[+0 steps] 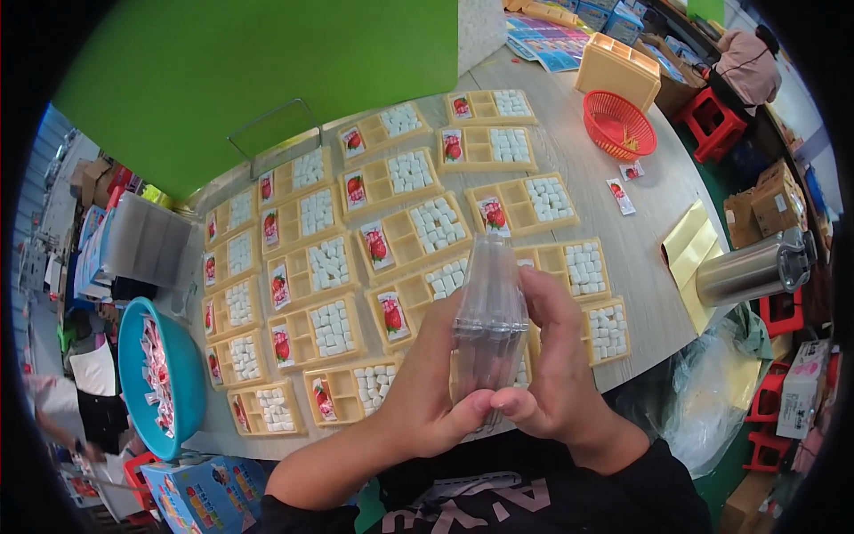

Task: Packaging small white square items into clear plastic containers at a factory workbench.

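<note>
The left hand and right hand were clamped on opposite sides of a glossy, tapering clear plastic piece. It was held above pale yellow, compartmented trays holding stubby white cylinders and flat, rectangular sachets.

"What sort of place are we seeing?"
"It's looking like a small packing workshop: filled trays are covering the table in rows, and a blue basin is holding packets."
"And around it?"
"Cardboard boxes are standing nearby, and another person is sitting on a red stool."
</note>
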A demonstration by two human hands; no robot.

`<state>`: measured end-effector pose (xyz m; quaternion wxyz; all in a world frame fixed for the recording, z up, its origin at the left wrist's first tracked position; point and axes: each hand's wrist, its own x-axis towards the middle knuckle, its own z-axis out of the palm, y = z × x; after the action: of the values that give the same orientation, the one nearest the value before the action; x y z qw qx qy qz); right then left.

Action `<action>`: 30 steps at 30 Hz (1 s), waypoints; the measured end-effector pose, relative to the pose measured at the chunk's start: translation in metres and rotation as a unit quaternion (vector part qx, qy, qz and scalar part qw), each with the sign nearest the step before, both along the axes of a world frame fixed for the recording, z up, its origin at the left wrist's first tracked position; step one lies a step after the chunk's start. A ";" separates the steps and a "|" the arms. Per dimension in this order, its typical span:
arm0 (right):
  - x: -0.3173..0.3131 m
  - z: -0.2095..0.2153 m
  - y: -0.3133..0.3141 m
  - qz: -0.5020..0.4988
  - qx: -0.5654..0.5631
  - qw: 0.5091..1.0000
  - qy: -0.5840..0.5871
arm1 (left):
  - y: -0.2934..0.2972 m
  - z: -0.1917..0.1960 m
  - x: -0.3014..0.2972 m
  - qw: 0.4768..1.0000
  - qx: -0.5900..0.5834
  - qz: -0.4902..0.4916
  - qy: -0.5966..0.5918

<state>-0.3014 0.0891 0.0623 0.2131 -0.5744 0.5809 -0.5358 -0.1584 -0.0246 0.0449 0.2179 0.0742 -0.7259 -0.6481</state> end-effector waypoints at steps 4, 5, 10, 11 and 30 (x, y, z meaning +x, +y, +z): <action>-0.001 0.000 0.000 -0.008 -0.050 0.994 -0.096 | 0.010 0.005 0.003 0.995 0.097 0.010 -0.007; -0.003 -0.002 0.000 -0.010 -0.041 0.995 -0.095 | 0.011 0.008 0.002 0.994 0.107 0.008 -0.006; -0.023 0.006 0.007 -0.045 -0.074 0.982 -0.167 | 0.002 0.013 0.011 0.977 0.215 -0.011 -0.017; -0.026 0.011 0.009 -0.073 -0.098 0.975 -0.188 | 0.001 0.015 0.008 0.985 0.169 -0.008 -0.029; -0.077 0.024 0.066 0.052 0.253 0.905 0.339 | 0.004 0.027 -0.003 0.801 0.585 0.088 0.087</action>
<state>-0.3780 0.1551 0.0867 0.1688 -0.6774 0.7037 -0.1317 -0.1618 -0.0202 0.0718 0.2509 0.1947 -0.1771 -0.9315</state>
